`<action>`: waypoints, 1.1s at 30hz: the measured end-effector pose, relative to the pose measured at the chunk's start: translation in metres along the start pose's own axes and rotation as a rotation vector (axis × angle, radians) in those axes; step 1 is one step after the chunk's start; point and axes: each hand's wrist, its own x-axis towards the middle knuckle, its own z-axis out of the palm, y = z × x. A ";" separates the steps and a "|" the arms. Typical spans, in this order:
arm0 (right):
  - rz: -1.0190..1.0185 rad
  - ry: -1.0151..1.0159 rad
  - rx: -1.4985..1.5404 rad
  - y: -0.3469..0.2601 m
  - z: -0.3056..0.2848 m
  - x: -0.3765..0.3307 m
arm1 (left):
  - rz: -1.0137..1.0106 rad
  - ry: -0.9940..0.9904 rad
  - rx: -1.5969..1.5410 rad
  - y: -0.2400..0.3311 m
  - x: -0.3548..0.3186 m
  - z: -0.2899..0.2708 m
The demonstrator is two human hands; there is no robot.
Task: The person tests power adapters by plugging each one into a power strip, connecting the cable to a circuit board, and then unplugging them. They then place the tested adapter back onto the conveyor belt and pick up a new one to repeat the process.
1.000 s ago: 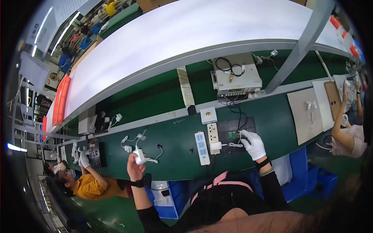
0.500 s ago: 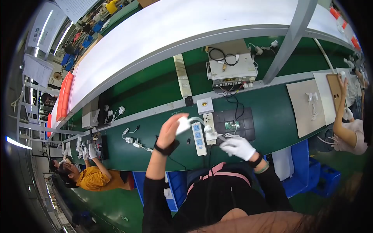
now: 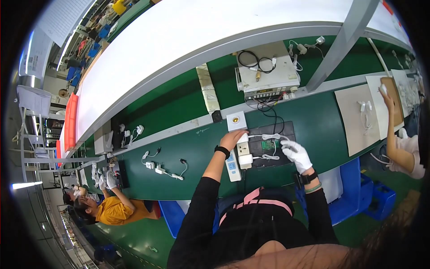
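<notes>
My bare left hand (image 3: 230,141) grips a white power adapter (image 3: 243,138) at the far end of the white socket strip (image 3: 242,149). A second white adapter (image 3: 245,159) sits at that strip's near end, its bundled cable (image 3: 269,157) lying to the right. In a white glove, my right hand (image 3: 296,154) has its fingers closed around the end of the white cable (image 3: 270,136) from the far adapter. The connector is hidden by the fingers. Just left of them, a small green circuit board (image 3: 268,145) lies on a dark mat (image 3: 286,129).
A blue-socketed power strip (image 3: 233,170) lies beside the white one. Behind stand a white box with a round fitting (image 3: 236,121) and a bench instrument (image 3: 268,83). More adapters (image 3: 160,169) lie left. Co-workers sit at both sides; a shelf post (image 3: 340,45) rises at right.
My left hand has brought the adapter down and right onto the strip's far end. My right hand has moved away from the near adapter, right and farther up, beside the circuit board.
</notes>
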 end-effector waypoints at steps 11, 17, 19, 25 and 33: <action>-0.513 -0.029 -1.220 0.065 -0.017 0.093 | 0.044 0.399 0.013 0.021 -0.042 0.016; -0.652 0.069 -0.814 0.044 0.009 0.085 | 0.209 -0.129 0.208 0.022 -0.080 0.023; -0.447 0.074 -0.766 0.041 0.006 0.085 | 0.143 -0.122 0.000 0.037 -0.078 0.013; -0.251 0.085 -0.648 0.055 -0.004 0.085 | 0.003 0.245 -0.724 0.078 -0.060 -0.068; -0.570 -0.002 -1.011 0.051 0.008 0.081 | 0.220 0.579 -0.866 0.124 -0.009 -0.136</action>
